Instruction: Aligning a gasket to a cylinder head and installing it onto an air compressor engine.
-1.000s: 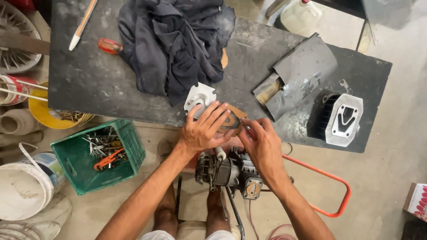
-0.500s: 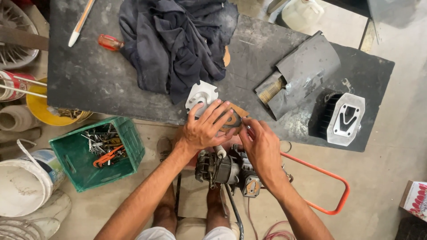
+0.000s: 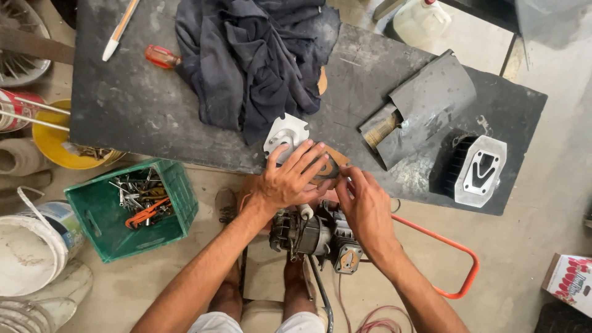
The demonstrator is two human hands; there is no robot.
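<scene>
Both hands are on a thin, flat brown gasket-looking piece (image 3: 328, 165) with a dark cutout in it, right at the near edge of the dark grey workbench top (image 3: 154, 105). The left hand (image 3: 288, 179) lies spread over it, fingers flat, pressing rather than clenched. The right hand (image 3: 364, 206) pinches its near edge with the fingertips. The piece looks worn and cardboard-coloured, mostly hidden under the fingers. Just beyond it, touching the left fingertips, sits a white notched metal plate (image 3: 285, 134). A crumpled dark cloth (image 3: 253, 58) is heaped toward the far edge. Below the bench edge sits a grimy small engine (image 3: 311, 237).
</scene>
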